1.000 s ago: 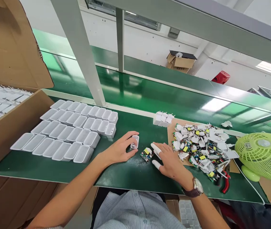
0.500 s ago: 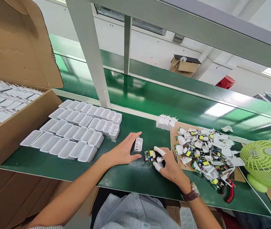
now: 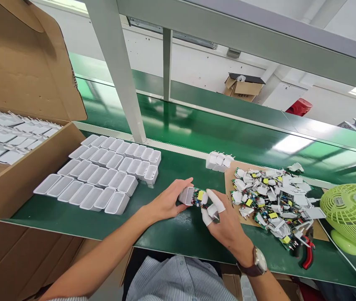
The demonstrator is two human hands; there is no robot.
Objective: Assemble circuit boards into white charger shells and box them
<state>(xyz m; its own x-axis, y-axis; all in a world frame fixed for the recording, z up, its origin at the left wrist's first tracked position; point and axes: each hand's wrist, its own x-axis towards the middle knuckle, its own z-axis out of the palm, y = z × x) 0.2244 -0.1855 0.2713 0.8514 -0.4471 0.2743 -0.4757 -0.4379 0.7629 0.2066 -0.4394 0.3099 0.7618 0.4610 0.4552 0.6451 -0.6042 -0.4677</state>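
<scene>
My left hand grips a white plastic charger housing, tilted with its open end toward the right. Between the thumb and finger of my right hand, which wears white finger cots, is a circuit board with a yellow part and a white plug piece attached. The board's left end meets the mouth of the housing; how far it reaches inside I cannot tell. Left of my hands stand rows of open white housings. A heap of circuit boards with white plug pieces lies to the right.
A large cardboard box with white parts stands at the left. Several assembled chargers sit near the back edge. On the right are red-handled pliers and a green fan. A metal post rises behind the housings.
My left hand has taken hold of the housing that stood on the table and tilted it. My right hand has brought the circuit board up against its open end.
</scene>
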